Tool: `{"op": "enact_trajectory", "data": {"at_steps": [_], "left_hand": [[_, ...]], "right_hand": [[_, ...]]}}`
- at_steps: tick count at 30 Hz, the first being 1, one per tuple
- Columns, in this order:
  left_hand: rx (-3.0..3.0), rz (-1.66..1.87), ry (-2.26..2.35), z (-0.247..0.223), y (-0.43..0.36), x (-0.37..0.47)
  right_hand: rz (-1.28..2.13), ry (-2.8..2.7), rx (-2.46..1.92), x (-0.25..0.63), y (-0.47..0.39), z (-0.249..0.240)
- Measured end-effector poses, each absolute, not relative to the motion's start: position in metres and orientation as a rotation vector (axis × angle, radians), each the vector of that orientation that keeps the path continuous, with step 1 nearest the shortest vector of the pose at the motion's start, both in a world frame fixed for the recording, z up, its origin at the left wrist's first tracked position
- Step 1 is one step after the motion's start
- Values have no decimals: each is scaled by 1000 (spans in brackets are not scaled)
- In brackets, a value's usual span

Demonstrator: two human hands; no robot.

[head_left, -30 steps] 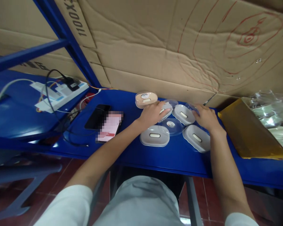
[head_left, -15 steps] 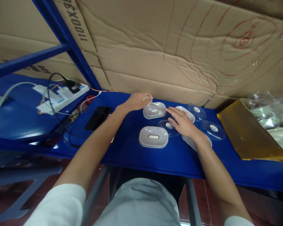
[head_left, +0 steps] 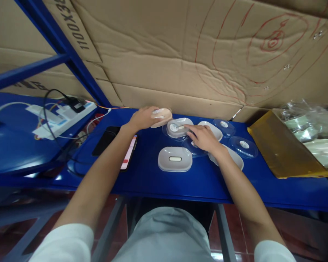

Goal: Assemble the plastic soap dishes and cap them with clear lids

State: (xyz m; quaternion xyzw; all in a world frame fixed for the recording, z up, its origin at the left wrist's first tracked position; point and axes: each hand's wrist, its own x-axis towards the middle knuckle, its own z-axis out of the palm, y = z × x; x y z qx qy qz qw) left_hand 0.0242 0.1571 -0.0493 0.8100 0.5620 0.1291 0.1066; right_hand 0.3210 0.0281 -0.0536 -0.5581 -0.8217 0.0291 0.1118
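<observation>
My left hand [head_left: 144,119] is closed on the edge of a cream oval dish [head_left: 165,115], tilted above the back of the table. Beside it, a grey-white dish [head_left: 191,122] stands with a clear oval lid [head_left: 174,127] on or over it; the lid bears a round white label. My right hand [head_left: 206,138] has its fingers stretched out, the tips at that dish's right side. Partly under this hand is another clear lid [head_left: 192,148]. Nearer me sits a grey-white dish [head_left: 164,161] with a pale oblong insert. Two more dishes [head_left: 217,134] [head_left: 235,158] lie to the right.
Clear labelled lids [head_left: 229,131] [head_left: 244,147] lie farther right, before an open carton [head_left: 276,153] of plastic-wrapped pieces. On the left are a lit phone [head_left: 129,154], a dark case [head_left: 105,141] and a power strip [head_left: 62,120] with cables. Cardboard [head_left: 164,65] walls the back.
My left hand has moved left from over the back dish and now shows a cream dish in its grip. A labelled clear lid now shows at the back dish. My right hand remains close by.
</observation>
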Motion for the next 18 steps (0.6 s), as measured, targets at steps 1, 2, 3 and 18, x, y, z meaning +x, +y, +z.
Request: {"op": "enact_trajectory", "data": {"at_steps": [1, 2, 3, 18], "left_hand": [[2368, 378, 1680, -47, 154, 23], [2350, 377, 1710, -45, 151, 22], [2330, 376, 1745, -43, 148, 20], [2613, 384, 1676, -58, 112, 44]], "right_hand": [[56, -2401, -1682, 326, 28, -54], [32, -2386, -1720, 332, 28, -54], [14, -2373, -1749, 336, 28, -55], [-14, -2378, -1676, 356, 33, -45]]}}
